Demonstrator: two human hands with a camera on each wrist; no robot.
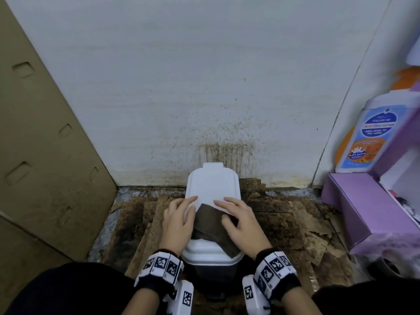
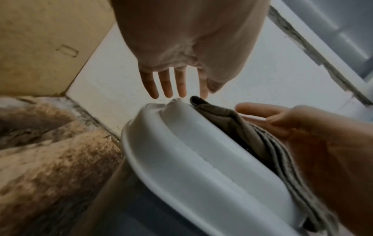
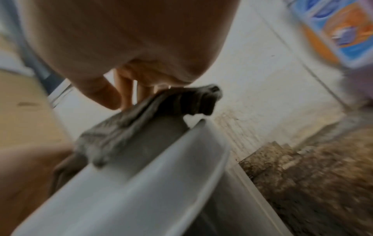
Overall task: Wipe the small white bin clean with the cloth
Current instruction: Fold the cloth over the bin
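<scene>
Well off to the right of your fingers [image 1: 227,202] stands a white plastic bottle with a blue and orange label [image 1: 372,133]. On its blue oval you can read "Anti Bacterial" and "KIDS HEAD TO TOE WASH"; the smaller print on the orange patch is too blurred to read.

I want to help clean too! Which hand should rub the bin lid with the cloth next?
The right hand, probably. It already lies on the brown cloth on the bin lid, so it can just push. The left hand rests flat on the lid's left edge, beside the cloth, and looks better for steadying the bin.
</scene>
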